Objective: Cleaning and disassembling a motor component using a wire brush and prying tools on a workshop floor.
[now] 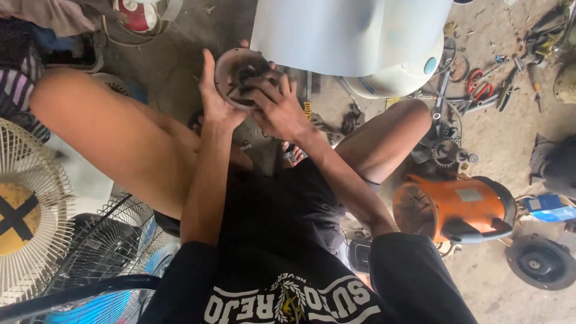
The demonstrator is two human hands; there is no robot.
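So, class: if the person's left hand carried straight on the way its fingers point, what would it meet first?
Probably the pale sheet-metal casing beyond the round part that the left hand holds; depth is unclear.

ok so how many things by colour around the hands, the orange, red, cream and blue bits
Orange: 1, the orange motor housing
Red: 1, the red-handled cutters
Cream: 1, the cream fan grille
Blue: 1, the blue box
Grey: 1, the round grey part held by the left hand and right hand
Total: 5
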